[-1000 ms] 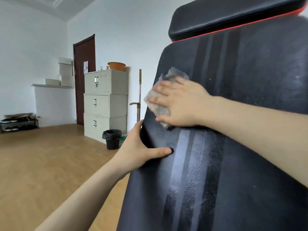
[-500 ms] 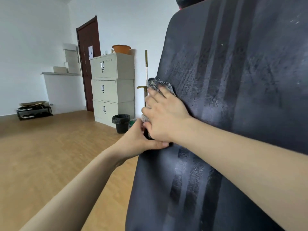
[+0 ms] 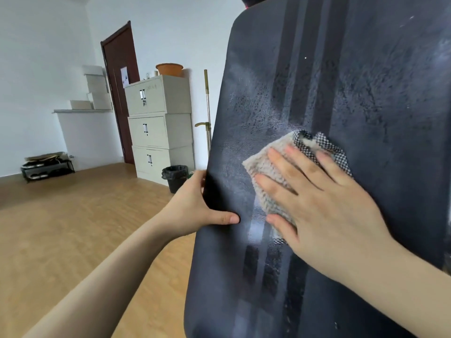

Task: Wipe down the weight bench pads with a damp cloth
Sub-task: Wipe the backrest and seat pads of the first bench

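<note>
The tilted black bench pad [image 3: 366, 93] is filling my view. The cloth [image 3: 266, 167] is lying flat on its middle, my right hand [image 3: 324, 211] pressing it with straight, spread fingers [image 3: 310, 167] (no grip). My left hand [image 3: 192, 208] is gripping the pad's left edge. A cabinet [image 3: 158, 128] and bin [image 3: 174, 178] are standing behind.

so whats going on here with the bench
A person is wiping the raised black bench pad with a cloth. Their right hand presses the pale cloth flat against the pad, fingers spread, while the left hand holds the pad's left edge with the thumb on the front. Dull streaky patches show on the surface above the cloth.
</note>
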